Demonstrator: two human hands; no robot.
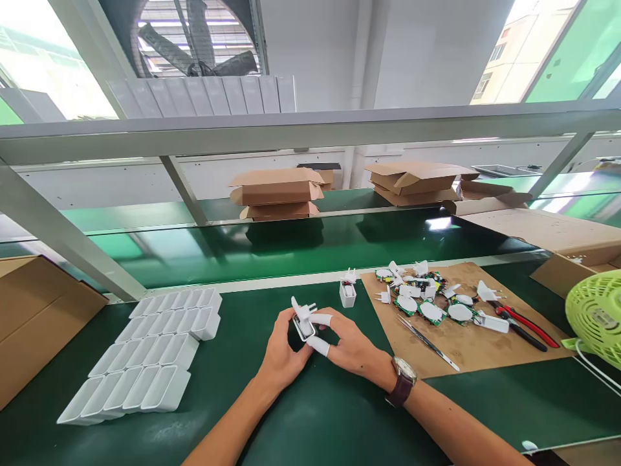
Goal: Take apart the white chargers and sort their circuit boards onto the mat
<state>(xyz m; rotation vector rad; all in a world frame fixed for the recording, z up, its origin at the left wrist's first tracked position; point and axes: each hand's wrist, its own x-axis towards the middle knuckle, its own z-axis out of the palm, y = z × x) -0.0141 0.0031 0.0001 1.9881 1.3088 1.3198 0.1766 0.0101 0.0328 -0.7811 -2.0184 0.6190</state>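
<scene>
My left hand is closed round a small white plug housing, open at its top. A white piece with metal prongs sits tilted at the housing's opening; how deep it goes in I cannot tell. My right hand, with white covers on thumb and forefinger and a watch on the wrist, pinches the same housing from the right. Just beyond it stands a similar white housing with a pronged piece on top. At the left lie rows of open white housings.
On a brown board at the right are green circuit boards with white parts, tweezers and red-black pliers. A green fan stands at the right edge. Cardboard boxes lie behind, another box at left.
</scene>
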